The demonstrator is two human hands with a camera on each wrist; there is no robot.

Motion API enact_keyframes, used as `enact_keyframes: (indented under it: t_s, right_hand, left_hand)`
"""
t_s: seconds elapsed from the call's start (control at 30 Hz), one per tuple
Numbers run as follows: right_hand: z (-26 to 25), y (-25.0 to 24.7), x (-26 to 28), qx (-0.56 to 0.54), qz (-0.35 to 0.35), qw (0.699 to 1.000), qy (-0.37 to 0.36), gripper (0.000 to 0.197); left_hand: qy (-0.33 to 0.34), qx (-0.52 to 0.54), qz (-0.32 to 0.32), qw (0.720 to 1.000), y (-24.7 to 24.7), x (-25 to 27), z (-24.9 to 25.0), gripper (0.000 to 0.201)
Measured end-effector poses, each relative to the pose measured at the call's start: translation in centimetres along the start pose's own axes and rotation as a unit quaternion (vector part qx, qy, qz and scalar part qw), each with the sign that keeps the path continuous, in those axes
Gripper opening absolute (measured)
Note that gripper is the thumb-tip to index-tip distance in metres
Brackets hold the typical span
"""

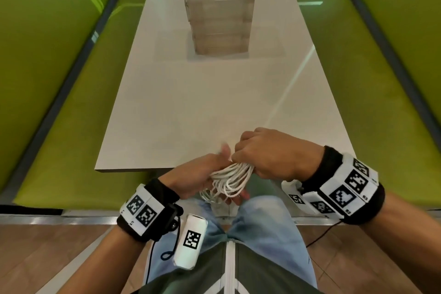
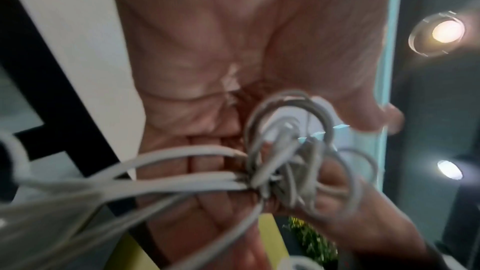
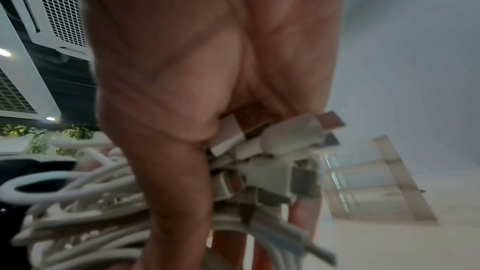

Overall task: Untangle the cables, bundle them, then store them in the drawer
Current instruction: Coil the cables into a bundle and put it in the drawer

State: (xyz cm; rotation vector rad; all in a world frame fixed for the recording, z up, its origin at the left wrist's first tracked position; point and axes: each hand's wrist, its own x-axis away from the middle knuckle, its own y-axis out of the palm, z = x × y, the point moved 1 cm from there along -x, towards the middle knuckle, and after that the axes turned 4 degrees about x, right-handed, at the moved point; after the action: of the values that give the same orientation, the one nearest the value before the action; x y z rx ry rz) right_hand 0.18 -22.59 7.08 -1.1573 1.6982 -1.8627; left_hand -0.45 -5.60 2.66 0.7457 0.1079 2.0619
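A bundle of white cables (image 1: 229,179) hangs in loops between both hands, just off the near edge of the white table (image 1: 191,107). My left hand (image 1: 210,175) holds the loops from below, thumb raised; the cables (image 2: 275,163) cross its curled fingers. My right hand (image 1: 265,154) grips the bundle from above. In the right wrist view its fist closes on the cables (image 3: 85,204), and several USB plugs (image 3: 283,147) stick out past its fingers. The clear drawer unit (image 1: 219,14) stands farther along the table with its drawers closed, and the drawer unit (image 3: 376,184) also shows tilted in the right wrist view.
Green benches (image 1: 59,93) run along both sides of the table. My legs in light jeans (image 1: 260,234) are below the hands, over a wood floor (image 1: 47,253). Bare tabletop lies between my hands and the drawer unit.
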Motion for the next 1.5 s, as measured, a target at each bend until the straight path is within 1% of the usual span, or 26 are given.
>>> enact_keyframes:
  t_s: [0.03,0.07,0.1,0.13,0.17,0.2,0.23,0.3,0.37,0.4,0.47,0.6,0.67,0.77,0.87,0.97,1.07,1.1,1.13,1.17,1.2,1.23,1.3,1.37,1.43,1.5]
  right_hand:
    - [0.1,-0.1,-0.2,0.001,-0.03,1.0,0.009,0.02]
    - [0.1,-0.2,-0.3,-0.006,-0.044,0.999,0.014,0.019]
    - [0.2,-0.1,-0.4,-0.02,-0.055,0.998,0.019,0.014]
    - [0.3,-0.1,-0.5,-0.054,-0.066,0.996,0.023,0.007]
    - [0.5,-0.1,-0.5,-0.111,-0.087,0.99,0.026,0.005]
    - [0.7,-0.2,-0.4,-0.187,-0.112,0.976,0.026,0.011]
    - [1.0,-0.2,-0.2,-0.268,-0.139,0.953,0.024,0.016]
    - [1.4,-0.4,0.2,-0.387,-0.176,0.905,0.008,0.017]
    - [1.6,-0.4,0.4,-0.451,-0.19,0.872,-0.013,0.01]
    - [1.6,-0.3,0.4,-0.466,-0.187,0.864,-0.021,0.01]
    - [1.4,0.2,0.4,-0.494,-0.174,0.852,-0.023,0.022]
    - [1.2,0.8,0.5,-0.558,-0.167,0.813,-0.019,0.022]
    - [1.1,1.1,0.7,-0.565,-0.156,0.81,-0.017,0.025]
    - [0.7,1.4,0.7,-0.564,-0.123,0.817,-0.007,0.02]
    - [0.6,1.5,0.8,-0.564,-0.092,0.82,0.01,0.021]
    - [0.8,0.7,1.0,-0.553,-0.079,0.829,0.007,0.008]
    - [1.2,-0.4,1.5,-0.565,-0.056,0.823,0.028,0.006]
    - [1.5,-0.8,1.7,-0.557,-0.039,0.829,0.038,0.008]
    - [1.9,-1.2,1.9,-0.543,-0.019,0.838,0.048,0.014]
    - [2.2,-1.6,2.2,-0.528,0.001,0.847,0.056,0.019]
    - [2.5,-1.9,2.4,-0.519,0.018,0.852,0.065,0.02]
    - [2.7,-2.2,2.5,-0.52,0.033,0.85,0.073,0.018]
    - [2.8,-2.6,2.7,-0.532,0.06,0.84,0.089,0.019]
    - [2.8,-2.7,2.7,-0.534,0.085,0.836,0.098,0.022]
    - [2.8,-2.7,2.7,-0.538,0.1,0.831,0.101,0.02]
    - [2.9,-2.8,2.7,-0.546,0.107,0.824,0.105,0.016]
  left_hand:
    - [0.003,-0.058,0.021,0.998,0.5,0.0,0.2,0.073]
    - [0.002,-0.102,0.051,0.994,0.7,-0.1,0.1,0.054]
    - [0.0,-0.121,0.077,0.99,0.8,-0.1,0.1,0.038]
    - [0.005,-0.131,0.091,0.987,0.9,-0.2,0.1,0.028]
    - [0.011,-0.136,0.095,0.986,1.1,-0.1,0.2,0.022]
    - [0.015,-0.14,0.09,0.986,1.2,0.0,0.3,0.018]
    - [0.018,-0.139,0.079,0.987,1.3,0.2,0.4,0.012]
    - [0.024,-0.128,0.053,0.99,1.3,0.4,0.6,0.015]
    - [0.026,-0.1,0.033,0.994,1.1,0.7,0.6,0.015]
    - [0.031,-0.086,0.025,0.995,1.0,0.7,0.6,0.015]
    - [0.042,-0.063,0.011,0.997,0.8,0.7,0.5,0.014]
    - [0.057,-0.046,-0.001,0.997,0.8,0.7,0.2,0.018]
    - [0.056,-0.044,0.002,0.997,0.7,0.6,0.1,0.02]
    - [0.056,-0.044,0.001,0.997,0.5,0.6,0.2,0.017]
    - [0.056,-0.069,0.013,0.996,0.1,0.7,0.6,0.02]
    - [0.076,-0.057,0.013,0.995,-0.1,0.5,0.9,0.037]
    - [0.133,-0.065,0.004,0.989,-0.6,0.6,0.9,0.068]
    - [0.145,-0.081,0.007,0.986,-0.8,0.6,0.7,0.072]
    - [0.151,-0.095,0.024,0.984,-1.0,0.7,0.3,0.067]
    - [0.16,-0.1,0.053,0.981,-1.1,0.7,0.0,0.055]
    - [0.175,-0.098,0.089,0.976,-1.3,0.5,-0.3,0.042]
    - [0.189,-0.091,0.116,0.971,-1.3,0.3,-0.6,0.035]
    - [0.211,-0.072,0.133,0.966,-1.3,-0.1,-1.1,0.036]
    - [0.222,-0.031,0.115,0.968,-1.3,-0.5,-1.2,0.045]
    - [0.214,0.054,0.086,0.972,-1.4,-0.7,-1.1,0.056]
    - [0.206,0.102,0.081,0.97,-1.5,-0.7,-1.2,0.056]
